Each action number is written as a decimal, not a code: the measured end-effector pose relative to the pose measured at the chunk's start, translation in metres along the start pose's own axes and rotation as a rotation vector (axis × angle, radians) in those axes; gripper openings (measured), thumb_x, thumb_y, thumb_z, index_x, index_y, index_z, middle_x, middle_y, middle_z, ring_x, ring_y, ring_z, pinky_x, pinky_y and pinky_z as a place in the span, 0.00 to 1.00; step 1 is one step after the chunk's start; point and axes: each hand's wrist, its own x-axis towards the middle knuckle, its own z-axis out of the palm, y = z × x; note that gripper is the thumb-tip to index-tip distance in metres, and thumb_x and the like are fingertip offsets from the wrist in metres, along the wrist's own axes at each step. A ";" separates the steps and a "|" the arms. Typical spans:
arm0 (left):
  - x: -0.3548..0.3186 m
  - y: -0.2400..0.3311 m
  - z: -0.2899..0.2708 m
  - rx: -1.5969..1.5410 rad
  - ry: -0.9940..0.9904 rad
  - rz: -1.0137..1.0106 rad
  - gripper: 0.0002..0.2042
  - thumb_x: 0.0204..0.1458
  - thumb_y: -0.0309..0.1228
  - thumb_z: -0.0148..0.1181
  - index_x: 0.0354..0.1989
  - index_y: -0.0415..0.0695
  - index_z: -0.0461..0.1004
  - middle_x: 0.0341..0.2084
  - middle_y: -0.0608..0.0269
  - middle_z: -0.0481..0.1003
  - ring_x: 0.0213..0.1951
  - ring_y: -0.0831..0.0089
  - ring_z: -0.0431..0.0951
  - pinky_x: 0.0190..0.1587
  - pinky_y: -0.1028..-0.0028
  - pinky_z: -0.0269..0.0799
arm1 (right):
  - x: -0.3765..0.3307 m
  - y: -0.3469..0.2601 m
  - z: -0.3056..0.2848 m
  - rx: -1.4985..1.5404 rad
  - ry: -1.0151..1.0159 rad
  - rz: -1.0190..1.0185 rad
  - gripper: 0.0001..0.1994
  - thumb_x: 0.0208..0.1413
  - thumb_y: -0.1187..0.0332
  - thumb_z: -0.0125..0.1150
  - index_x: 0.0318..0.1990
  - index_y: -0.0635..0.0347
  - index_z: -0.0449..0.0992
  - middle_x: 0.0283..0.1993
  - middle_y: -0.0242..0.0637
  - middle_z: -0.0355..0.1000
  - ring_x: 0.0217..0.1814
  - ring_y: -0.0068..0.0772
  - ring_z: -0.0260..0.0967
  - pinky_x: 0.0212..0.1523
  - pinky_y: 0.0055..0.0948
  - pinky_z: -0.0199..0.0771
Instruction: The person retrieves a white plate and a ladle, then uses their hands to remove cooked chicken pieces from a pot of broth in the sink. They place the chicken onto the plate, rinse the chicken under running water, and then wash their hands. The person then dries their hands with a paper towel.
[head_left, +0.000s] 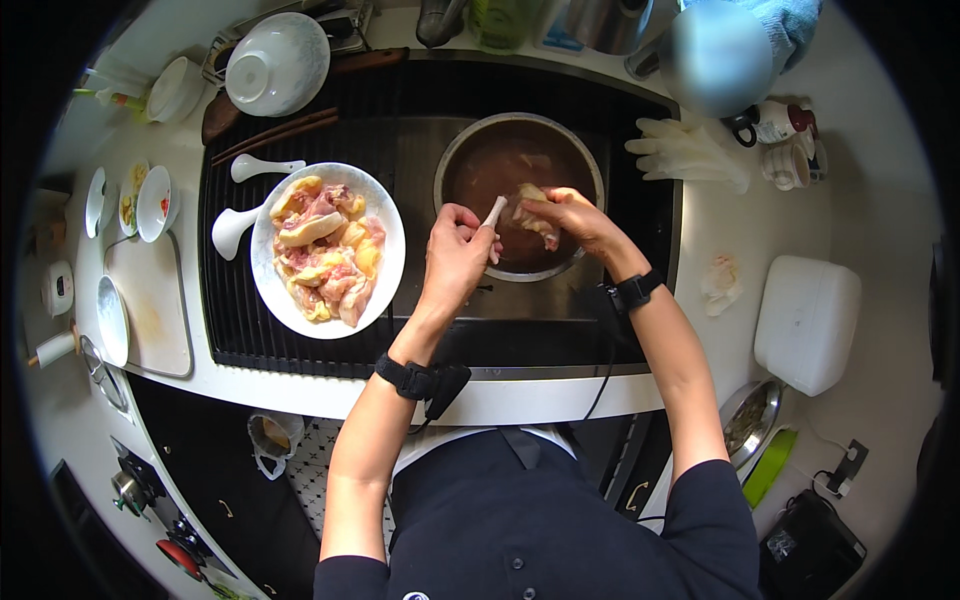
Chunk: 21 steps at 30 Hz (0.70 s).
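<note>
Over a round metal pot (448,165) of cloudy reddish-brown water, my right hand (578,218) pinches a yellowish piece of raw chicken (537,228). Beside it, my left hand (462,248) is closed round a narrow pale stick-like piece (494,212) with a widened tip. Whether that is a spoon handle or a bone, I cannot tell; its lower end is hidden in my fingers. To the left, a white plate (262,265) is heaped with raw chicken pieces (325,245). Another pale lump (533,160) shows in the pot's water.
White spoons (230,232) and brown chopsticks (275,135) lie by the plate on the black stovetop (235,320). An upturned bowl (278,65) stands behind. Pale gloves (685,150) and a white box (808,325) are on the right; a cutting board (150,300) and small bowls (158,203) on the left.
</note>
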 end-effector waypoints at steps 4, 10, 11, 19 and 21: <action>-0.004 -0.001 0.005 -0.215 -0.002 -0.028 0.10 0.58 0.23 0.54 0.47 0.35 0.67 0.30 0.58 0.78 0.28 0.77 0.78 0.32 0.79 0.72 | -0.023 -0.019 0.003 0.240 0.002 -0.070 0.15 0.66 0.56 0.59 0.46 0.59 0.77 0.36 0.31 0.78 0.31 0.21 0.75 0.26 0.23 0.76; 0.002 -0.010 0.010 -0.268 -0.131 -0.116 0.12 0.58 0.31 0.57 0.48 0.43 0.67 0.36 0.64 0.75 0.34 0.78 0.76 0.34 0.83 0.67 | -0.054 -0.045 0.015 0.414 -0.056 -0.131 0.17 0.68 0.56 0.56 0.54 0.58 0.73 0.47 0.33 0.78 0.43 0.27 0.78 0.43 0.30 0.81; 0.003 -0.011 0.013 -0.312 -0.126 -0.120 0.13 0.58 0.32 0.59 0.48 0.43 0.67 0.37 0.64 0.75 0.35 0.78 0.75 0.34 0.83 0.66 | -0.057 -0.048 0.017 0.401 -0.035 -0.111 0.17 0.68 0.56 0.55 0.55 0.58 0.73 0.47 0.33 0.78 0.44 0.27 0.78 0.43 0.31 0.81; 0.003 -0.003 0.031 -0.617 -0.172 -0.010 0.23 0.56 0.34 0.67 0.54 0.40 0.64 0.48 0.59 0.72 0.44 0.68 0.79 0.51 0.71 0.75 | -0.064 -0.054 0.019 0.467 -0.109 -0.014 0.18 0.59 0.67 0.55 0.57 0.58 0.71 0.47 0.37 0.76 0.44 0.31 0.77 0.38 0.35 0.82; 0.002 0.000 0.029 -0.581 -0.172 0.054 0.22 0.55 0.29 0.68 0.54 0.40 0.65 0.46 0.59 0.74 0.43 0.70 0.79 0.47 0.73 0.77 | -0.064 -0.053 0.016 0.444 -0.103 -0.069 0.19 0.56 0.69 0.54 0.57 0.59 0.71 0.45 0.37 0.77 0.42 0.31 0.77 0.35 0.35 0.82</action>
